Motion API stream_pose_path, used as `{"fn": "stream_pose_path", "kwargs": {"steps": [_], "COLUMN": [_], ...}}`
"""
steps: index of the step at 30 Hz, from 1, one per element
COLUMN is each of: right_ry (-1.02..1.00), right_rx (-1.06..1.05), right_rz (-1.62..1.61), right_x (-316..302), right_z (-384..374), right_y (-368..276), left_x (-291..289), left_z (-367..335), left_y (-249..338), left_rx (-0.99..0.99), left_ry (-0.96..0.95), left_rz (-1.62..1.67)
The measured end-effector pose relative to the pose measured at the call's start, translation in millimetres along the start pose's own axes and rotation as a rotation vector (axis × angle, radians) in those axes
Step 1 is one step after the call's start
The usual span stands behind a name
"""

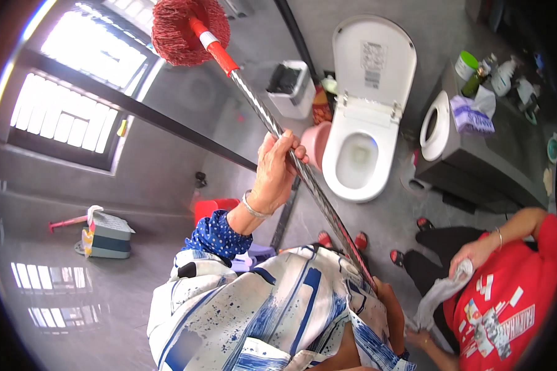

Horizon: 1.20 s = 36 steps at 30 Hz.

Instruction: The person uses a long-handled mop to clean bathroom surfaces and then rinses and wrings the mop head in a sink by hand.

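Note:
A long mop (pixel 257 102) slants across the view, its round, shaggy red head raised at the upper left, before the glass. My left hand (pixel 277 166), with a bangle at the wrist, is closed around the middle of its silvery pole. The pole's lower end runs back to my right hand (pixel 384 300), close against my patterned white and blue garment. That hand is closed at the pole's end, though most of its fingers are hidden.
A toilet (pixel 360 154) with raised lid stands ahead, beside a pink bin (pixel 316 143) and a white bin (pixel 291 89). A dark cabinet (pixel 513 148) carries bottles and a tissue pack (pixel 472 116). At right, a person in red (pixel 507 303) holds a pale cloth (pixel 439 297).

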State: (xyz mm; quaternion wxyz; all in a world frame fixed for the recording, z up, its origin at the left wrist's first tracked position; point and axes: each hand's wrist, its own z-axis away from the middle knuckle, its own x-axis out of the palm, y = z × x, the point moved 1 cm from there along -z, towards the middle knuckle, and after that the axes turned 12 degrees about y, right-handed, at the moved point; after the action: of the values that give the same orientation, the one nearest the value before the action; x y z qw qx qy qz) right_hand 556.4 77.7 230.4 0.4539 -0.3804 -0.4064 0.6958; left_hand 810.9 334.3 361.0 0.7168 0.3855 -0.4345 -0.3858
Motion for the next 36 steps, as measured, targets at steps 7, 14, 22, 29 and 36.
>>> {"fn": "stream_pose_path", "kwargs": {"steps": [7, 14, 22, 29, 36], "right_ry": [0.075, 0.033, -0.300, -0.400, -0.485], "right_rx": [-0.153, -0.244, -0.564, -0.638, -0.624], "right_rz": [-0.033, 0.060, 0.233, 0.376, 0.609], "right_x": [10.1, 41.8, 139.6, 162.1, 174.4], "right_z": [-59.6, -123.0, -213.2, -233.4, -281.0], "right_y": [9.1, -31.5, -29.7, -27.3, 16.3], "left_x": [15.1, 5.6, -55.9, -149.5, -229.2], "left_z": [34.1, 56.9, 85.5, 84.5, 94.6], "left_y": [62.7, 124.7, 138.8, 155.5, 140.7], "left_rx": [0.257, 0.537, 0.681, 0.881, 1.058], "left_ry": [-0.015, 0.043, -0.070, 0.214, 0.510], "left_rz": [-0.037, -0.100, -0.128, -0.273, -0.283]}}
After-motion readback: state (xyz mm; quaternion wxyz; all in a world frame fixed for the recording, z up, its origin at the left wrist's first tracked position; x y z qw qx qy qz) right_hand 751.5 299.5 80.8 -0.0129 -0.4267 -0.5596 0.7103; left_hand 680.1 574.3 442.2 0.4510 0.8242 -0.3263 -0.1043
